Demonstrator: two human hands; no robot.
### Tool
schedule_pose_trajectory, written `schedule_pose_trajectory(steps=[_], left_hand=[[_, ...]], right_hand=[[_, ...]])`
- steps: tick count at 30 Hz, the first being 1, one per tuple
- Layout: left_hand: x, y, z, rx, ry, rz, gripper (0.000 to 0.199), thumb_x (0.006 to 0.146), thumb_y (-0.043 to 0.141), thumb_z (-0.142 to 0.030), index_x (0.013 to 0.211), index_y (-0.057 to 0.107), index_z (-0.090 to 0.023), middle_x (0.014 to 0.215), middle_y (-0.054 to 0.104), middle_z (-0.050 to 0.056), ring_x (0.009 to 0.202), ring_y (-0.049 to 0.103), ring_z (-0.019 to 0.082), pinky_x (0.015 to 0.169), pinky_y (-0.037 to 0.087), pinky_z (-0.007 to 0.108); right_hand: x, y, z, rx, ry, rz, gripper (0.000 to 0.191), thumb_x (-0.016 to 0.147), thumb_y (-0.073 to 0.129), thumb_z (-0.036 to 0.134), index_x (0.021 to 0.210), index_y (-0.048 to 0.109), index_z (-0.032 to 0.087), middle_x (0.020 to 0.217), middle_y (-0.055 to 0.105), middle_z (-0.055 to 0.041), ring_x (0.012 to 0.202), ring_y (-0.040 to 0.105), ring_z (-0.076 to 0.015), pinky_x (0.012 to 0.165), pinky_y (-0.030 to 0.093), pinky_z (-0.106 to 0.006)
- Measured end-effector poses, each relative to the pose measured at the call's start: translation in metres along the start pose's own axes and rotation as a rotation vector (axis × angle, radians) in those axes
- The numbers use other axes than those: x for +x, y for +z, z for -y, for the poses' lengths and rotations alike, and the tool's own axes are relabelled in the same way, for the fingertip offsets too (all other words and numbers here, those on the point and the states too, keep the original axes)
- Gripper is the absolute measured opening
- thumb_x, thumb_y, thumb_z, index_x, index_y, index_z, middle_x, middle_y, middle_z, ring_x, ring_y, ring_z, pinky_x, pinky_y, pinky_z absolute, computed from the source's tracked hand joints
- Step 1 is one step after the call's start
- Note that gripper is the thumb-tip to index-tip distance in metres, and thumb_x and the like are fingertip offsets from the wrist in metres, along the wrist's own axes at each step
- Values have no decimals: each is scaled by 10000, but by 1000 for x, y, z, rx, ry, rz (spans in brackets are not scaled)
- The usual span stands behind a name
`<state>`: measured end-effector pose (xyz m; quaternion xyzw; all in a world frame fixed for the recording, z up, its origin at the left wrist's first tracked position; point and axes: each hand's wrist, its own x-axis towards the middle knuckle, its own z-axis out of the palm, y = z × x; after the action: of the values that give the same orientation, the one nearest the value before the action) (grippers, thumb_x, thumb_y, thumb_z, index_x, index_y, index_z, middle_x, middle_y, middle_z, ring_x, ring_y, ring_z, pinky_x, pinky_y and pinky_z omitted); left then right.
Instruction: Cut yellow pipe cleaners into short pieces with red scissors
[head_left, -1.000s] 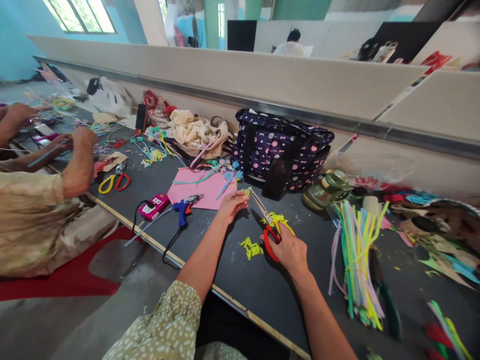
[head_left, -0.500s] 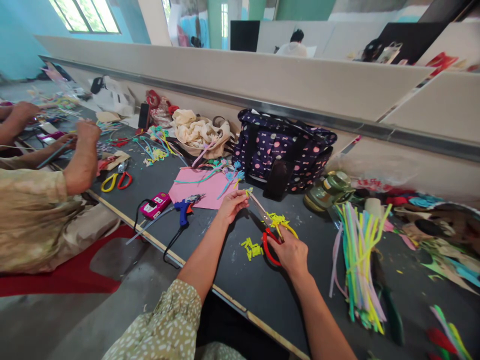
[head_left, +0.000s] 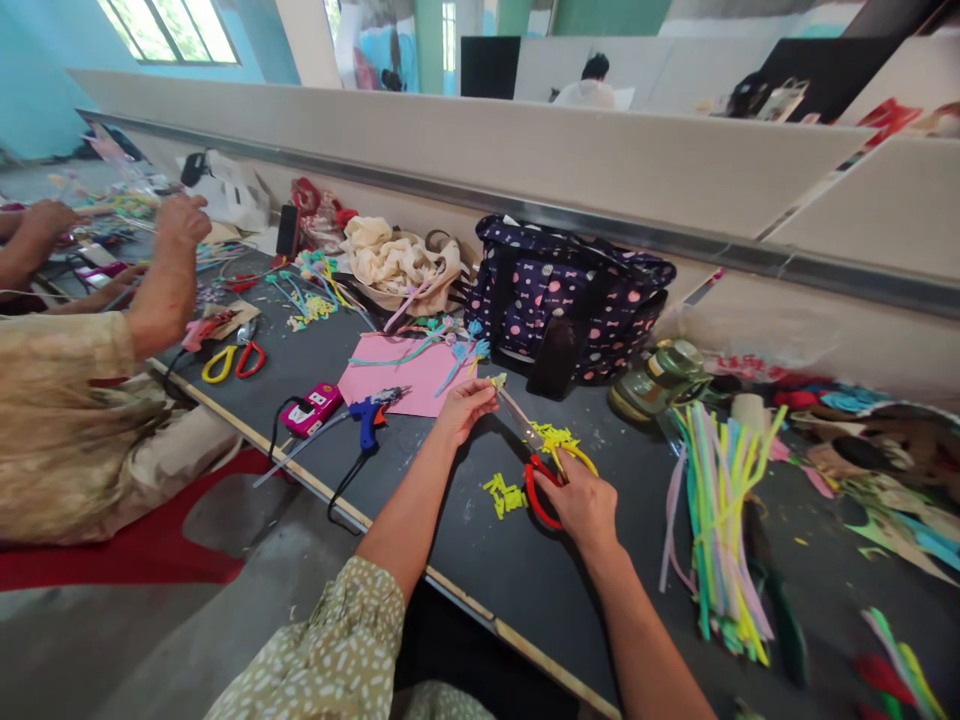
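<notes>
Left hand: its fingers were pinched together on a small yellow-green piece, which stuck out just past the fingertips.
Right hand: its fingers were curled around the handles of the red-and-yellow scissors.
Blades: they pointed up and left toward the pinched piece, the tips right beside it; contact could not be told.
Yellow snippets: one pile lay beyond the scissors' handles, a smaller pile to the left of the right hand.
Surface: dark grey, with scattered pale specks and a light edge strip.
Left of the hands: a pink sheet bearing coloured stems, a blue glue gun, a magenta device and a second pair of scissors.
Behind the hands: a patterned dark bag with a phone before it, and a greenish jar.
Right of the hands: a bundle of pastel strips.
Neighbour: a co-worker's sleeve showed at far left, above a red chair.
Room: a pale partition backed the surface; a bright window pierced the blue wall.
</notes>
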<state>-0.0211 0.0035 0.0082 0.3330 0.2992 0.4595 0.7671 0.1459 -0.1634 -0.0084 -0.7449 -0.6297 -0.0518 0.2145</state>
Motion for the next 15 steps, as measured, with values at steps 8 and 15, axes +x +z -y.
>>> schedule_pose_trajectory(steps=[8, 15], left_hand=[[1, -2, 3, -51, -43, 21, 273, 584, 795, -181, 793, 633, -113, 640, 619, -7, 580, 589, 84, 670, 522, 256], [1, -1, 4, -45, -41, 20, 268, 580, 792, -170, 794, 640, -115, 635, 632, -1, 578, 598, 89, 654, 534, 256]], right_hand=[[0, 0, 0, 26, -2, -19, 440, 815, 466, 587, 974, 617, 205, 747, 645, -14, 655, 579, -134, 548, 309, -240], [1, -4, 2, 29, 16, 34, 385, 806, 489, 580, 882, 605, 221, 711, 622, 11, 638, 562, -127, 540, 290, -237]])
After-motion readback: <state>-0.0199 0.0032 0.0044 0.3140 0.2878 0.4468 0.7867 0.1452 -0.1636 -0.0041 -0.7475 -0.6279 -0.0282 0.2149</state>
